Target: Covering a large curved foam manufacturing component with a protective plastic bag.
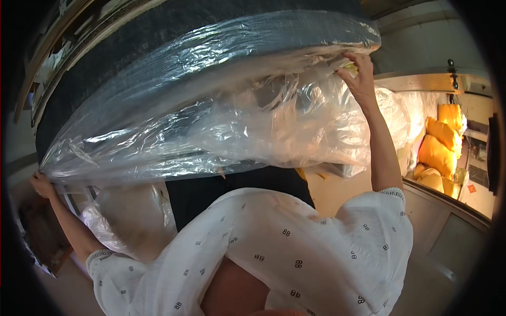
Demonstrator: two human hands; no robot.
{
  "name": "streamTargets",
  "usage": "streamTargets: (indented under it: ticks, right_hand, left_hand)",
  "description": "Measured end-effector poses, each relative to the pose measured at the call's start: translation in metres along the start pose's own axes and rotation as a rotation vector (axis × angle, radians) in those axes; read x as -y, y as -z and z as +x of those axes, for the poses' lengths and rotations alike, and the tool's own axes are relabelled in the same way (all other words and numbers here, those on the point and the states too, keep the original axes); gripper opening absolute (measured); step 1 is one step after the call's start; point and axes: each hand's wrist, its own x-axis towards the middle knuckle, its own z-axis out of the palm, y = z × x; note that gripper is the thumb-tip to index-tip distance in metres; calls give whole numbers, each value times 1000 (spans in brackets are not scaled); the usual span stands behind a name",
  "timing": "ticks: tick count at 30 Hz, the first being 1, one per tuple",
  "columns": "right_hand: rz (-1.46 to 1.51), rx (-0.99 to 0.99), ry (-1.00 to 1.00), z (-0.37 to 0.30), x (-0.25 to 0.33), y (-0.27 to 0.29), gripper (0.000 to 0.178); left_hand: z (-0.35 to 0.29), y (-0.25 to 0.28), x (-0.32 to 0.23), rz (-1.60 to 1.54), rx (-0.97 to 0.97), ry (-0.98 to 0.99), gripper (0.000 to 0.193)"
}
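Observation:
A wide sheet of clear plastic film (221,116) stretches between my two hands, wrinkled and shiny. Its far part lies over a dark table surface (126,34), and its near part hangs in loose folds in front of my body. At the far left, the fingers of my left hand (42,185) are closed on the gathered corner of the film. My right hand (360,79), reaching forward on the right, pinches the film's edge between thumb and fingers near the table's right end.
More crumpled clear plastic (124,216) hangs low on the left. Yellow stuffed bundles (441,142) are piled at the right, in bright warm light. A wooden ledge (421,82) runs beyond my right arm. Long boards or rails (63,31) line the far left.

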Motion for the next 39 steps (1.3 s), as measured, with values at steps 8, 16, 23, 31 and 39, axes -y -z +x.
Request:
streamTargets:
  ticks: [8, 16, 23, 31, 39]
  right_hand:
    - [362, 255, -254, -15, -16, -54, 22]
    - [534, 13, -379, 43, 28, 29, 20]
    - [95, 1, -61, 85, 10, -1, 16]
    - [271, 70, -72, 94, 4, -8, 17]
    - [591, -28, -228, 165, -22, 40, 28]
  left_hand:
    - [-6, 4, -27, 58, 71, 104, 36]
    - [-8, 1, -57, -11, 85, 204, 37]
    - [-3, 54, 35, -981, 113, 504, 31]
    - [-67, 175, 109, -1061, 364, 631, 49]
    - [-39, 158, -51, -760, 208, 470, 35]
